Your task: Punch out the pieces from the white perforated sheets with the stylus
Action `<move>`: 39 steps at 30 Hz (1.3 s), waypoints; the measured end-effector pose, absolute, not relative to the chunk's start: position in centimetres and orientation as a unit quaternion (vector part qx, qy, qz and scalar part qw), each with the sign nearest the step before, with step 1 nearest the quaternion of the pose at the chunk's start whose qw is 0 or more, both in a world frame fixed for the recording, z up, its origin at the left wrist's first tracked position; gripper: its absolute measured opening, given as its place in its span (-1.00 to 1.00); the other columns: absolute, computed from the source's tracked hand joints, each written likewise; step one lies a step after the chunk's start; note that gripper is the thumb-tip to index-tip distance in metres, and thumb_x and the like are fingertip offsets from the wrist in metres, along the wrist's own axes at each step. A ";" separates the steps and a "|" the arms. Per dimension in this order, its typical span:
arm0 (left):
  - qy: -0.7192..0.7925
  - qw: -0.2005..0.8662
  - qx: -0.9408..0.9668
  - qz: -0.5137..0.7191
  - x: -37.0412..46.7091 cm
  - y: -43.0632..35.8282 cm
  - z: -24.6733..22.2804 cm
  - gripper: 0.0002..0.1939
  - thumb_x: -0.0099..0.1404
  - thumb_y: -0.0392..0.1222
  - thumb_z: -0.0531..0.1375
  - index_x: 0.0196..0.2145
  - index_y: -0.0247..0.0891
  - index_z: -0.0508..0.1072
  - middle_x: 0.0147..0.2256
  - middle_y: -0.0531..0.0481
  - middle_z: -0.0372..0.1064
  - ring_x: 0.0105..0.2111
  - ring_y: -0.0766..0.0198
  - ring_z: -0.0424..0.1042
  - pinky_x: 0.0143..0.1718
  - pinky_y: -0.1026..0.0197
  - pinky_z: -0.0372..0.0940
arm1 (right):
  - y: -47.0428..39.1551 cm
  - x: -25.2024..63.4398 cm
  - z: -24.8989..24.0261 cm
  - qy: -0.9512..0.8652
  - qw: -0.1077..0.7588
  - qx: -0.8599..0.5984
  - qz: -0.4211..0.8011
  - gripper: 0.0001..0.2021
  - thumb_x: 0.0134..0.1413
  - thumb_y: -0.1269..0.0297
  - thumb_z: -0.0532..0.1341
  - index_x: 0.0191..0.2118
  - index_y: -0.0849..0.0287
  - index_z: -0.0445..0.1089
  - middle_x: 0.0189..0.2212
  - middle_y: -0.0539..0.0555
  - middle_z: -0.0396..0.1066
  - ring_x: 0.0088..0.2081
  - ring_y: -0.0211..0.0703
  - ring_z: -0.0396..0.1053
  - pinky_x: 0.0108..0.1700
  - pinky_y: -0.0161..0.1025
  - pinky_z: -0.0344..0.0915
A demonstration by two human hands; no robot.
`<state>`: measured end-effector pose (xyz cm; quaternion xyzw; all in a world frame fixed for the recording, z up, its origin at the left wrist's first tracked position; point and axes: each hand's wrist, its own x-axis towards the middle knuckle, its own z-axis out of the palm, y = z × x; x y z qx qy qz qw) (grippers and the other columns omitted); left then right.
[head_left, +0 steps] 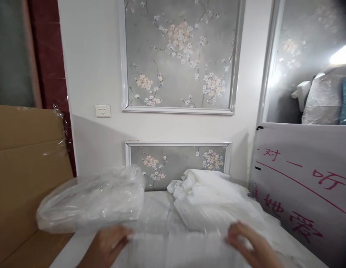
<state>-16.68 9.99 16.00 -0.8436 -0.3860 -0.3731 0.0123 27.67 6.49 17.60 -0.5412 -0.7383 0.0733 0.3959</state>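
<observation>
Between my hands stretches a frosted, translucent plastic bag (177, 250), its upper edge nearly level and its lower part cut off by the bottom of the view. My left hand (107, 243) pinches the left upper corner between thumb and fingers. At the opposite corner, my right hand (249, 243) is closed in a similar pinch. Both hands are slightly blurred. Just beyond them lies a loose pile of similar white translucent bags (214, 197), several layers deep. Left of that pile rests a large clear plastic sack (91, 201) with whitish contents that I cannot make out.
A tall open cardboard box (27, 178) stands at the left of the white table (75, 249). On the right is a whiteboard (304, 175) with red handwriting. Behind the table rises a white wall (89, 67) with framed floral panels and a switch plate (102, 111).
</observation>
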 end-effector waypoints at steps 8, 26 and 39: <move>-0.474 -0.078 -0.790 -0.381 -16.8 14.5 31.5 -0.62 0.25 0.16 0.19 -0.27 -0.20 0.58 -0.22 -0.02 0.56 -0.20 0.15 0.48 -0.18 0.28 0.35 | 13.1 27.6 30.8 -0.794 0.381 -0.467 -0.084 -0.63 0.18 -0.11 0.14 -0.36 0.07 0.50 -0.31 0.10 0.49 -0.21 -0.03 0.40 -0.11 -0.10 0.30; -0.502 -0.199 -0.740 -0.400 -19.1 5.5 33.2 -0.72 0.12 0.08 0.34 -0.32 -0.16 0.58 -0.33 0.02 0.53 -0.32 0.20 0.48 -0.33 0.32 0.35 | 4.2 29.0 33.5 -0.818 0.420 -0.384 -0.079 -0.81 0.08 0.06 0.31 -0.44 0.03 0.46 -0.42 0.05 0.44 -0.27 -0.08 0.39 -0.14 -0.14 0.30; -0.588 -0.519 -0.504 -0.361 -16.8 17.0 3.9 -0.48 -0.19 0.12 0.43 -0.37 -0.32 0.48 -0.50 -0.03 0.45 -0.47 0.15 0.47 -0.44 0.20 0.32 | 18.6 22.2 7.7 -0.752 0.215 -0.608 0.138 -0.82 0.06 0.18 0.25 -0.36 0.15 0.54 -0.35 0.09 0.55 -0.22 -0.07 0.44 -0.05 -0.19 0.21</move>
